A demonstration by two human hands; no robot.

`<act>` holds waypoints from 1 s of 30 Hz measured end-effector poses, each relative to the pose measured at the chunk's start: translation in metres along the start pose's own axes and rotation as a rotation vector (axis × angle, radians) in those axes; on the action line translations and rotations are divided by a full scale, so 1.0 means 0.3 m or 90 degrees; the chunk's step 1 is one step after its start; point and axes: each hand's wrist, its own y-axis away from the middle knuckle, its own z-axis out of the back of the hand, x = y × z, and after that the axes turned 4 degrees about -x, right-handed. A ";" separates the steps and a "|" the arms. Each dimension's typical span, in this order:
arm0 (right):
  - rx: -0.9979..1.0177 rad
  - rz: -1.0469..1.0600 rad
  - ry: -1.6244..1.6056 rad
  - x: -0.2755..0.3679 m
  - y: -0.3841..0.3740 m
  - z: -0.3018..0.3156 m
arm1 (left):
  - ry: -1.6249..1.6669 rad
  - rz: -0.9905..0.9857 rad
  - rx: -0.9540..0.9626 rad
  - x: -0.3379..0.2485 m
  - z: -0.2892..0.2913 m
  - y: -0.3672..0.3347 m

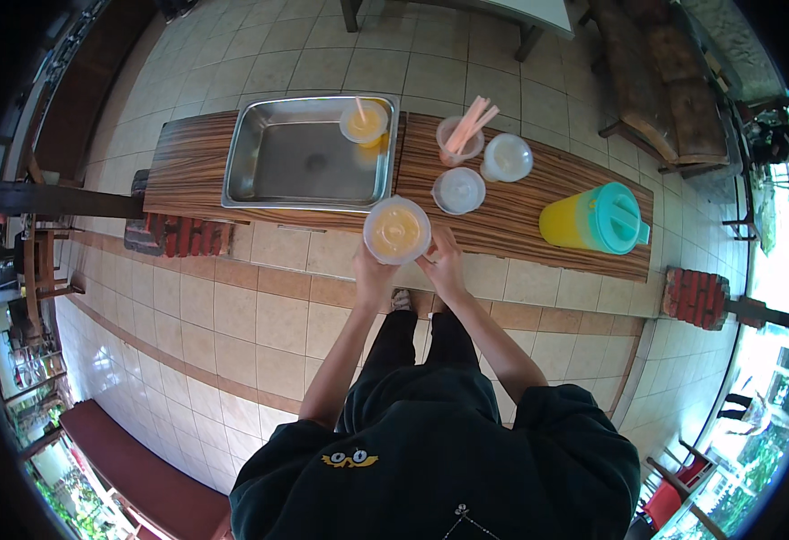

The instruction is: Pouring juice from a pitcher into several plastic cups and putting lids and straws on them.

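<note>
You hold the lidded cup of orange drink [396,230] in both grips, left hand [372,274] and right hand [442,267], above the bench [520,207] edge; next, likely a straw [468,123].

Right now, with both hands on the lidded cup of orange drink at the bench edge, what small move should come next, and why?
Probably a straw next: the right hand could reach for the cup of straws. The lidded cup, held by the left hand too, shows no straw, while the filled cup in the metal tray already has one.
</note>
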 end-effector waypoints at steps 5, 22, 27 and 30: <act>0.031 0.033 -0.027 0.102 -0.132 -0.129 | 0.040 -0.058 -0.108 -0.046 0.110 -0.128; 0.100 -0.072 -0.249 0.042 -0.388 -0.532 | -0.072 -0.070 -0.176 0.098 0.243 -0.578; 0.109 -0.132 -0.295 0.014 -0.421 -0.580 | -0.076 -0.052 -0.137 0.161 0.221 -0.683; 0.118 -0.138 -0.326 -0.091 -0.424 -0.608 | -0.096 -0.053 -0.118 0.191 0.190 -0.724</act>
